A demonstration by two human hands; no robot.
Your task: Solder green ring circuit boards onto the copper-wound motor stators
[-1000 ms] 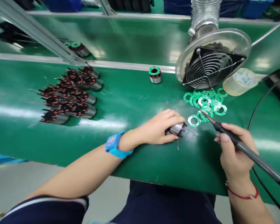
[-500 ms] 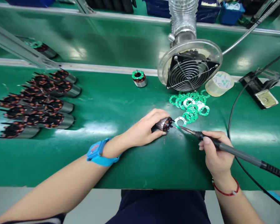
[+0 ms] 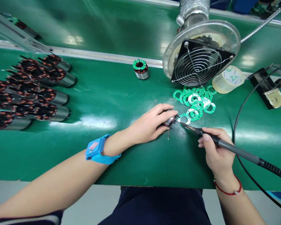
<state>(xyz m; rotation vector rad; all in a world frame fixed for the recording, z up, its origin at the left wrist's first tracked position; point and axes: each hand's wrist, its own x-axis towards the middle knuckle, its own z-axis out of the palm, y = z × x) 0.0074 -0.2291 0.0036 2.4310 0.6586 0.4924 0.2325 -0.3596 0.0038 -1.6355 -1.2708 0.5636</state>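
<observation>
My left hand [image 3: 152, 123] is wrapped round a motor stator [image 3: 170, 119] lying on its side on the green bench, its copper windings and dark leads facing right. Fingers cover much of its body. In my right hand [image 3: 219, 151] is a soldering iron [image 3: 236, 152], pointing left, its tip close to the stator's leads; whether they touch I cannot tell. Just beyond the tip, a ring-shaped circuit board [image 3: 184, 118] lies at the near edge of a pile of similar green and white rings [image 3: 196, 101]. A thin wire [image 3: 168, 135] hangs below the stator.
Several wound stators [image 3: 46, 93] stand grouped at the left. One stator with a green ring [image 3: 140, 68] stands at the back. A fume extractor fan [image 3: 196, 64] overhangs the ring pile. A tape roll [image 3: 228, 79], a soldering iron stand [image 3: 264, 87] and a black cable [image 3: 237, 125] are at the right.
The camera view has shifted down and closer. My left hand has shifted its fingers farther over the stator, which appears slightly turned. The soldering iron stays pointed at its leads.
</observation>
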